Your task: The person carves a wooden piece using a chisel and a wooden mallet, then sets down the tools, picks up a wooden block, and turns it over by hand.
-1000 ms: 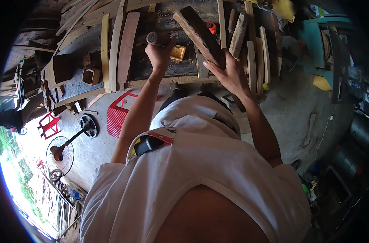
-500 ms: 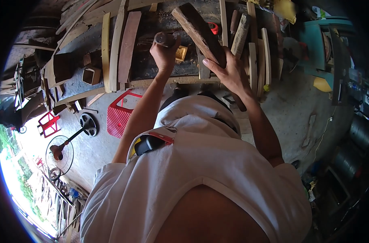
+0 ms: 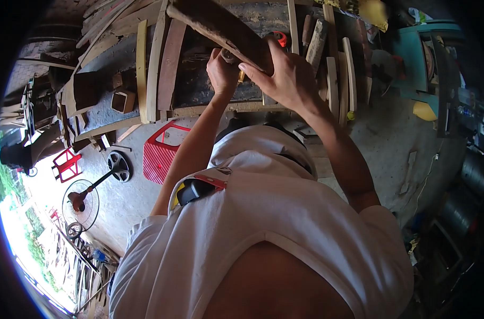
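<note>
My right hand [image 3: 287, 80] is closed round a thick, dark wooden block [image 3: 218, 29], which slants up to the left over the bench [image 3: 199, 95]. My left hand [image 3: 221, 74] is wrapped round a round-ended wooden handle [image 3: 229, 57]; the block partly covers that handle, and its lower end is hidden. Just right of the handle, a small piece of a yellow object [image 3: 242, 76] shows beneath the block. Behind my right hand lies a red tape measure [image 3: 279, 37].
Long wooden strips [image 3: 171, 64] lie across the bench at left, with more [image 3: 332, 80] at right. A hollow wooden box [image 3: 123, 101] sits near the left edge. On the floor are a red stool [image 3: 159, 159] and a fan [image 3: 81, 204]. A teal cabinet [image 3: 412, 66] stands at right.
The wooden block in my right hand has swung left and tilted flatter, now passing over the handle. My left hand has shifted slightly right with the handle.
</note>
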Demonstrator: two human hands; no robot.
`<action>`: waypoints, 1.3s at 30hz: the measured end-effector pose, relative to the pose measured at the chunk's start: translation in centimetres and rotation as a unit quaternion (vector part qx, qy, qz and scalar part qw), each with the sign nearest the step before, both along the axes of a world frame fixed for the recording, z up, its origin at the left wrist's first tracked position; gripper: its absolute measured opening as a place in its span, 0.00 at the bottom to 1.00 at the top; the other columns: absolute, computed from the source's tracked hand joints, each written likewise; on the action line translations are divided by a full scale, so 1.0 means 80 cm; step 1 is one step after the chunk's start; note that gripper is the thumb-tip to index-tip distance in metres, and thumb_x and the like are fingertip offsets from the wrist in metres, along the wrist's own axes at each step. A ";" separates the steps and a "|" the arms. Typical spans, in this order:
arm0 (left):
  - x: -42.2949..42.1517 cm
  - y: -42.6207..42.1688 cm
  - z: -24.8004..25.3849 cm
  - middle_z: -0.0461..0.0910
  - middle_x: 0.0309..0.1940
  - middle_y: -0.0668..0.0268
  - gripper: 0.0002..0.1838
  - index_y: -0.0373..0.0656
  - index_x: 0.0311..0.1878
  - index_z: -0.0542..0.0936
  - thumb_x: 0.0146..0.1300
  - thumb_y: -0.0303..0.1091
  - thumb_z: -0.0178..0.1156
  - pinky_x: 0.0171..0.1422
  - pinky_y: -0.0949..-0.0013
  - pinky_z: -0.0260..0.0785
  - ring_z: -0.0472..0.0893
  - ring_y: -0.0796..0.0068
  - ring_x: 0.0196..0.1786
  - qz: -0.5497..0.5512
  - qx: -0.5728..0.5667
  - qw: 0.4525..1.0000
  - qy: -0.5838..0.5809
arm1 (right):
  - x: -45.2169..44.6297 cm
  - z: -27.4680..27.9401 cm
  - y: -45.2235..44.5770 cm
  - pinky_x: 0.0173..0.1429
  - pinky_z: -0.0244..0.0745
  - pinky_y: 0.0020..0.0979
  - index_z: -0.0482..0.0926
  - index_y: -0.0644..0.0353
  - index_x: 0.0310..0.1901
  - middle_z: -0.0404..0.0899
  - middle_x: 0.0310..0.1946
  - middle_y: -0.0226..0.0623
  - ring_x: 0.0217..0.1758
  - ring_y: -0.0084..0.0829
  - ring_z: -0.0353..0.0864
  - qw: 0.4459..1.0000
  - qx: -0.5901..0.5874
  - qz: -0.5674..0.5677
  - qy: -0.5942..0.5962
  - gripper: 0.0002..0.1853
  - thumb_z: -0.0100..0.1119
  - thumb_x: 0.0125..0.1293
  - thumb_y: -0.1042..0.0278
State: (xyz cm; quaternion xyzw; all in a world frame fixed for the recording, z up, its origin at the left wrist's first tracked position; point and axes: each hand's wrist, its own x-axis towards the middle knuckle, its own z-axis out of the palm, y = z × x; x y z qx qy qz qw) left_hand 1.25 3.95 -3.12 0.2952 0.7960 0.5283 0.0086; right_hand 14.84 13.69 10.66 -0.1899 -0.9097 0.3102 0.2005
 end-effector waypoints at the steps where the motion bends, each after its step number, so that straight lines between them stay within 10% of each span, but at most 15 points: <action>1: -0.002 0.002 0.000 0.82 0.40 0.54 0.11 0.41 0.38 0.85 0.50 0.30 0.69 0.45 0.55 0.75 0.83 0.48 0.42 0.012 -0.019 1.000 -0.016 | -0.002 -0.003 -0.003 0.30 0.79 0.44 0.73 0.65 0.52 0.82 0.24 0.51 0.28 0.54 0.85 1.000 0.001 0.001 -0.001 0.32 0.65 0.63 0.42; 3: -0.014 -0.001 -0.016 0.83 0.43 0.53 0.15 0.41 0.42 0.84 0.50 0.34 0.72 0.49 0.55 0.76 0.83 0.47 0.45 -0.019 -0.059 0.998 0.003 | -0.005 -0.016 -0.006 0.30 0.79 0.44 0.73 0.65 0.53 0.82 0.24 0.50 0.29 0.53 0.85 0.991 0.033 -0.004 -0.130 0.32 0.66 0.62 0.42; 9: -0.067 -0.004 -0.014 0.88 0.34 0.58 0.18 0.43 0.41 0.85 0.51 0.43 0.75 0.46 0.61 0.80 0.89 0.60 0.41 -0.234 -0.046 0.967 -0.088 | 0.006 -0.039 0.013 0.27 0.77 0.36 0.73 0.65 0.57 0.82 0.30 0.46 0.21 0.37 0.82 0.990 -0.128 0.030 0.041 0.34 0.64 0.63 0.40; 13: -0.067 -0.014 0.020 0.87 0.39 0.69 0.11 0.42 0.42 0.85 0.57 0.32 0.74 0.50 0.73 0.77 0.84 0.83 0.43 -0.243 -0.091 0.960 -0.106 | 0.041 -0.029 0.015 0.45 0.78 0.38 0.76 0.67 0.56 0.84 0.36 0.47 0.39 0.40 0.87 0.950 -0.297 -0.047 -0.083 0.33 0.64 0.64 0.42; 29: -0.058 -0.056 -0.015 0.84 0.34 0.71 0.08 0.42 0.38 0.86 0.57 0.33 0.73 0.45 0.74 0.74 0.80 0.82 0.38 -0.017 0.089 0.965 -0.246 | 0.072 -0.048 0.003 0.49 0.79 0.41 0.74 0.67 0.56 0.84 0.41 0.52 0.44 0.46 0.87 0.948 -0.296 -0.093 -0.071 0.35 0.64 0.64 0.40; 39: -0.016 -0.033 0.028 0.85 0.30 0.70 0.08 0.45 0.40 0.86 0.59 0.34 0.72 0.41 0.75 0.76 0.82 0.85 0.35 -0.145 -0.024 0.987 -0.060 | 0.080 -0.056 0.002 0.52 0.78 0.43 0.73 0.69 0.57 0.83 0.43 0.54 0.47 0.49 0.85 0.963 -0.251 -0.084 -0.059 0.34 0.65 0.64 0.43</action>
